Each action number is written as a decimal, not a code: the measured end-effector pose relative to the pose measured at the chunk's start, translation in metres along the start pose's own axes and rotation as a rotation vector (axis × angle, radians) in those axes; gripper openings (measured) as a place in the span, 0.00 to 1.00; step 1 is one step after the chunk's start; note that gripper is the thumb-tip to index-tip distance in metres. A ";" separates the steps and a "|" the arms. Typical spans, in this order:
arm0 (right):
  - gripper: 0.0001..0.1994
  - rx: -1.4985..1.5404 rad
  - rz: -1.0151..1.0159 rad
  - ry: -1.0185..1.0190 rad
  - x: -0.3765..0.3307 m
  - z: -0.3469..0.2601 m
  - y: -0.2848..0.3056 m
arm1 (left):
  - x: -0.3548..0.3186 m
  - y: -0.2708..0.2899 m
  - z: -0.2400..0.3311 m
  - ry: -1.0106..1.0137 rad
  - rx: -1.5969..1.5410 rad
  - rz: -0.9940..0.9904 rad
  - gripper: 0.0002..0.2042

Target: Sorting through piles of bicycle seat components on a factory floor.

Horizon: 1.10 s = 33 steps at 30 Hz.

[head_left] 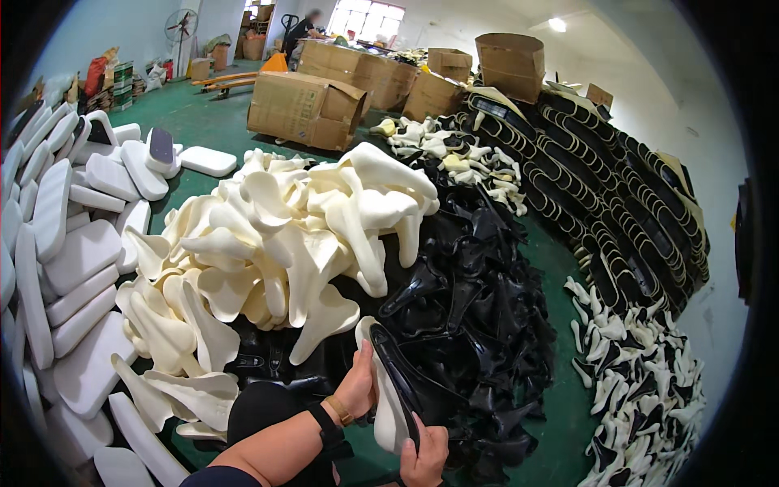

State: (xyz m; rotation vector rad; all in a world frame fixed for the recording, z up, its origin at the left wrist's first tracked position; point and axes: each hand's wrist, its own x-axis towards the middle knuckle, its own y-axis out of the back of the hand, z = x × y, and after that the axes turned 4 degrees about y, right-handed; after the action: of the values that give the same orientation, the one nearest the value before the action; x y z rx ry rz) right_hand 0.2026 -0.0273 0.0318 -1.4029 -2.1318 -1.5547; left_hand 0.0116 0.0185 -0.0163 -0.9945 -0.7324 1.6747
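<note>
Between my hands is a bicycle saddle pad [388,410] of cream foam, with a black piece along its right side. My left hand [355,385] grips its upper left edge, thumb up, with a bracelet and black band at that wrist. My right hand [425,453] pinches the lower right edge, where the black piece meets the foam. A heap of cream saddle foams [251,235] lies beyond my left hand. Right of the held saddle spreads a heap of glossy black saddle pieces [479,325]. My right forearm is mostly out of view.
White padded blocks [85,252] are piled at the left. Stacked black saddles with pale rims [608,203] line the right, above small cream and black saddles [641,381]. Cardboard boxes [300,109], an orange pallet jack [231,81] and another person [302,31] are farther back.
</note>
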 end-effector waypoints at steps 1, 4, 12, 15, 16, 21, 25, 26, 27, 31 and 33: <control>0.18 -0.016 -0.005 0.016 0.001 0.000 -0.002 | 0.001 0.002 0.000 0.033 -0.030 -0.015 0.23; 0.18 -0.021 0.006 0.017 0.003 0.000 -0.008 | 0.002 0.002 -0.001 0.054 -0.066 -0.011 0.22; 0.17 0.008 0.005 0.017 0.013 -0.005 -0.012 | -0.007 -0.006 0.004 0.037 -0.081 -0.023 0.25; 0.16 -0.016 0.000 0.026 0.011 -0.006 -0.013 | -0.007 -0.004 0.004 0.059 -0.100 -0.083 0.27; 0.15 -0.031 -0.015 0.021 0.011 -0.006 -0.013 | -0.009 -0.006 0.006 0.073 -0.089 -0.046 0.28; 0.20 -0.011 -0.067 -0.031 0.017 -0.013 -0.016 | -0.008 -0.001 0.002 0.038 -0.069 -0.016 0.25; 0.19 0.002 -0.048 0.013 0.020 -0.011 -0.020 | -0.006 -0.002 -0.004 0.002 -0.073 0.035 0.23; 0.19 -0.001 -0.045 0.034 0.021 -0.011 -0.023 | -0.007 -0.003 -0.004 -0.029 -0.039 0.065 0.22; 0.19 -0.027 -0.045 0.059 0.020 -0.008 -0.026 | -0.009 -0.006 -0.004 -0.068 -0.016 0.088 0.22; 0.19 -0.035 -0.068 0.097 0.024 -0.010 -0.029 | -0.014 -0.004 -0.001 -0.099 -0.045 0.044 0.22; 0.19 -0.020 -0.076 0.071 0.022 -0.011 -0.029 | -0.019 -0.014 -0.001 -0.168 0.015 0.083 0.17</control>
State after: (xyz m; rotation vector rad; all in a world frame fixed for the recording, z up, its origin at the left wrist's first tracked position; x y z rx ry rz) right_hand 0.1647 -0.0236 0.0302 -1.2668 -2.1573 -1.6317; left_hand 0.0218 0.0042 -0.0004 -0.8918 -0.7963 1.8495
